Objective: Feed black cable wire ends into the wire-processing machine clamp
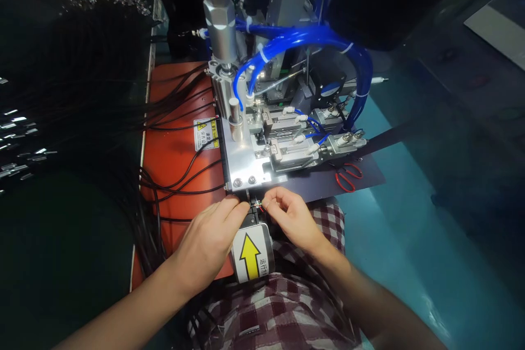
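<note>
My left hand [209, 240] is closed in a pinch at the front edge of the machine, its fingertips at a small cable end with thin coloured wires [257, 205]. From the other side, my right hand [291, 219] pinches the same thin wires, thumb against forefinger. The fingers hide most of the cable end. Just beyond the fingertips is the machine's silver metal plate [246, 167]. Below them sits a white rounded housing [241, 268] with a yellow arrow [250, 257]. Black cables [184, 180] run into the machine's left side.
An orange-red board [176, 147] carries a warning label [205, 135]. Large bundles of black cable [102, 54] lie at left. Blue air hoses [303, 41] arch over silver cylinders [295, 153]. Red-handled scissors [348, 176] lie on the dark plate [320, 186] at right.
</note>
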`<action>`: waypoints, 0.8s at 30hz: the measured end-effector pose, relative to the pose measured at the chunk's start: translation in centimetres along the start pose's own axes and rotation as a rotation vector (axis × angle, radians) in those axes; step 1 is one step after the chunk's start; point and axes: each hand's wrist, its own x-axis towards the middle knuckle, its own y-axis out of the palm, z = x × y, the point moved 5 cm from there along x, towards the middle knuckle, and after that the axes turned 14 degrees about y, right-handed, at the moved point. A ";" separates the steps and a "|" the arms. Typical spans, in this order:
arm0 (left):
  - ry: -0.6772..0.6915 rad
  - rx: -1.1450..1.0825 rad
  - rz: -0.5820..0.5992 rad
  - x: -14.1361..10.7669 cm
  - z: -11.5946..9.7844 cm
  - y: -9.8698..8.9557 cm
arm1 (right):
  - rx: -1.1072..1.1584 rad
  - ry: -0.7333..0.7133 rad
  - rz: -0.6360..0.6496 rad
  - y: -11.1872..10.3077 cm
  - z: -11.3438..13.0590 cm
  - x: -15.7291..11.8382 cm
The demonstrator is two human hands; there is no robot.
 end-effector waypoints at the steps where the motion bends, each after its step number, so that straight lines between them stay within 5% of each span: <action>1: -0.012 -0.001 0.009 0.0 0.0 0.0 | 0.011 0.007 0.007 0.0 -0.1 0.0; 11: -0.080 -0.017 0.061 0.2 -0.1 0.0 | -0.089 -0.096 -0.096 -0.1 0.8 -0.8; 24: -0.116 -0.034 0.084 0.2 -0.1 0.1 | -0.778 -0.647 -0.379 0.3 3.2 -2.9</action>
